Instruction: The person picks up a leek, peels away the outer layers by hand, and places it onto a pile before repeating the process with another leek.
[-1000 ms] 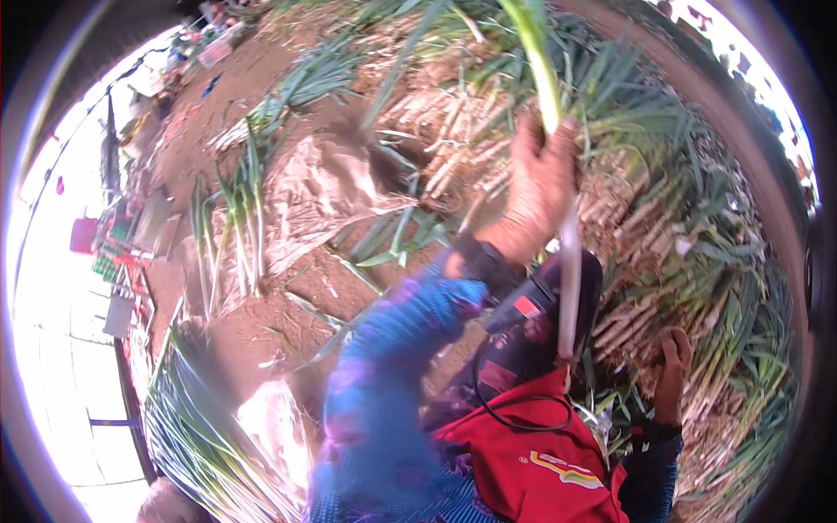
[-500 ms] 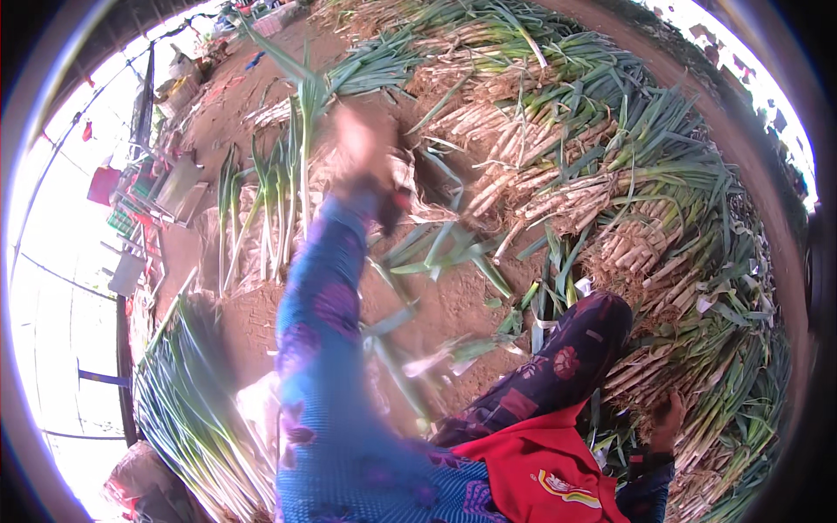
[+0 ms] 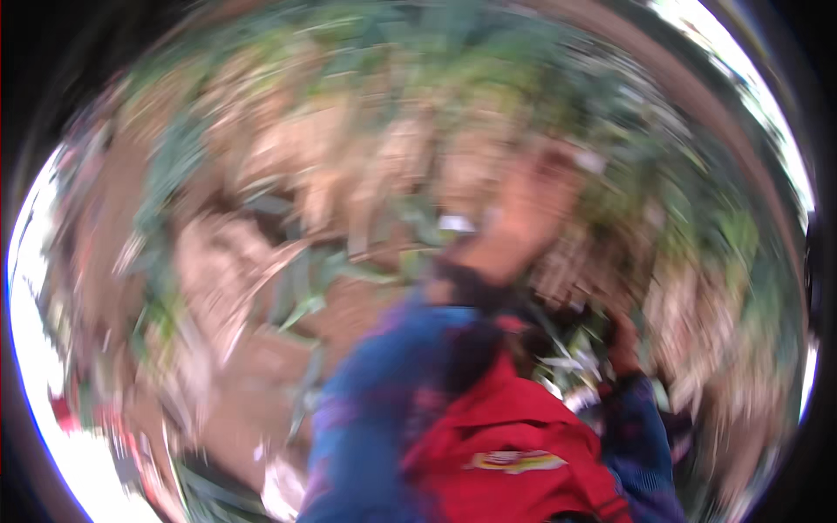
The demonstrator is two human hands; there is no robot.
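Leek heap (image 3: 366, 174) far, heavily blurred. Left hand (image 3: 523, 218) raised over it, grip unreadable. Right hand (image 3: 623, 344) low right, grip unreadable. Progress indeterminable.

The left hand (image 3: 523, 222) is being held raised at the centre of the view, with its forearm in a blue patterned sleeve being stretched up from the lower edge to a dark cuff at the wrist. The right hand (image 3: 623, 344) is being kept low at the lower right, just above its own blue sleeve (the fingers of both hands are being smeared by heavy blur, so their grip cannot be told).
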